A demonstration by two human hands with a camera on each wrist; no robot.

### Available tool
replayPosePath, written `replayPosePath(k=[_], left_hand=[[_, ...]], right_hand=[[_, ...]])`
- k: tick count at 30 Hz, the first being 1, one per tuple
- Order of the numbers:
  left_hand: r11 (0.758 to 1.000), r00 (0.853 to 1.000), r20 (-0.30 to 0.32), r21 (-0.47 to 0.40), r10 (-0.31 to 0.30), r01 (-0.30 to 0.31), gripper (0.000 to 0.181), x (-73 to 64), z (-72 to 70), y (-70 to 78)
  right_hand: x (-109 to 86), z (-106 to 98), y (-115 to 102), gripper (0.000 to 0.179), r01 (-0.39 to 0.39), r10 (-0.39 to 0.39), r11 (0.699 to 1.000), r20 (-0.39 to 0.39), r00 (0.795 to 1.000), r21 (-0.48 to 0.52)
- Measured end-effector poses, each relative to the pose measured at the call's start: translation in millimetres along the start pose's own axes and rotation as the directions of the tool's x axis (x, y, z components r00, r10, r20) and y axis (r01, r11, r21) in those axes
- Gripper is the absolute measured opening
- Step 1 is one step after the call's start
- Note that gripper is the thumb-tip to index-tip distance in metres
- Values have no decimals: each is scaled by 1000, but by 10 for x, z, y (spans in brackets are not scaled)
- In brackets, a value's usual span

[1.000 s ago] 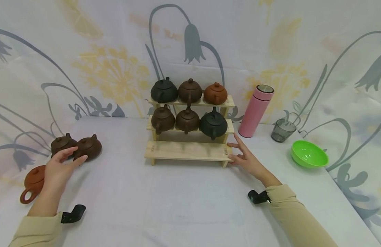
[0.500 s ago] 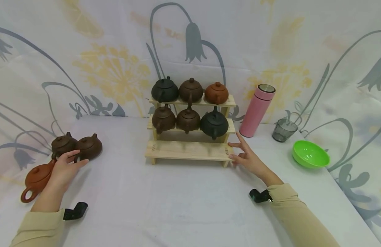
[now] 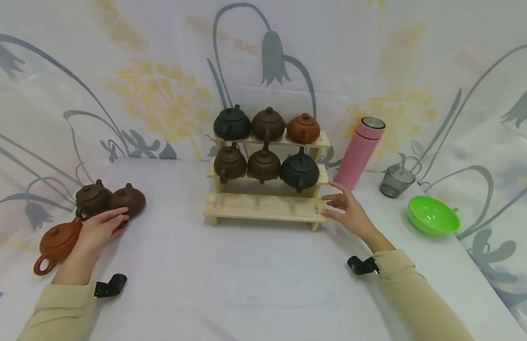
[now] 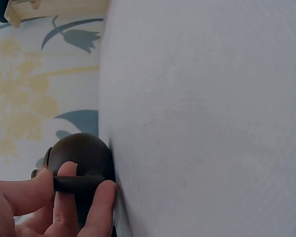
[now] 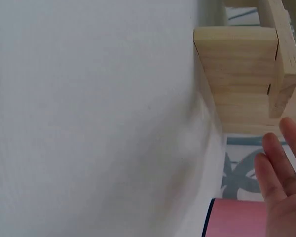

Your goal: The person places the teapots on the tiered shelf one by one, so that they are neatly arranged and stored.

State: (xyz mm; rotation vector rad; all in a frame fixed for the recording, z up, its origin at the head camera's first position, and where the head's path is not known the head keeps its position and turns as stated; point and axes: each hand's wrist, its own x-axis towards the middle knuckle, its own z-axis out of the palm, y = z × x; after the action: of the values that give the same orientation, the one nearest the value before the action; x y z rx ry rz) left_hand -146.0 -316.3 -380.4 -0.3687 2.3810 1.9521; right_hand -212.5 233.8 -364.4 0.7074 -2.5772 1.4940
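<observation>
At the left, my left hand (image 3: 98, 232) is at a dark brown teapot (image 3: 133, 198). In the left wrist view its thumb and fingers pinch the handle (image 4: 79, 184) of that teapot. Close by are another dark brown teapot (image 3: 92, 196) and a reddish-orange teapot (image 3: 59, 241) with its handle toward me. My right hand (image 3: 352, 214) is at the right end of the wooden stand (image 3: 263, 207), fingers loosely bent, fingertips by the shelf ends. The lowest shelf is bare; several teapots, such as a black one (image 3: 299, 171), sit on the upper two.
Right of the stand are a pink thermos (image 3: 359, 154), a grey see-through cup (image 3: 397, 182) and a bright green bowl (image 3: 434, 215). A flower-patterned cloth (image 3: 161, 71) hangs behind the white-covered table (image 3: 229, 284).
My left hand has shifted right and its fingers have closed on the brown teapot's handle. The right hand stays by the stand, its fingers slightly more bent. The head view has shifted slightly.
</observation>
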Motion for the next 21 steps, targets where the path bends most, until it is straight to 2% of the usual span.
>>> replayPosePath(k=[4,7,12,15,18,21], left_hand=[[990,1000,12,-139,-13,14,49,18,43,6],[985,998,-19,-166,-59,55,64,18,72,11],[959,984,-106,-261,-141,109,67,-8,79,-8],[940,975,-123,-312,-183,137,68,-20,78,-28],[935,968,-120,-308,-220,174,68,-28,85,-37],[954,969,-104,-228,-223,195,64,-25,96,-40]], right_hand=[[88,-79,-16,50,-55,53,996,-39,998,-66],[202,-130,63,42,-101,99,992,-42,994,-73],[352,-173,175,41,-72,67,990,-43,997,-119],[387,-185,208,38,-26,18,990,-59,998,-135],[406,-193,231,34,13,-23,992,-78,997,-128],[419,-202,236,31,19,-29,992,-85,996,-121]])
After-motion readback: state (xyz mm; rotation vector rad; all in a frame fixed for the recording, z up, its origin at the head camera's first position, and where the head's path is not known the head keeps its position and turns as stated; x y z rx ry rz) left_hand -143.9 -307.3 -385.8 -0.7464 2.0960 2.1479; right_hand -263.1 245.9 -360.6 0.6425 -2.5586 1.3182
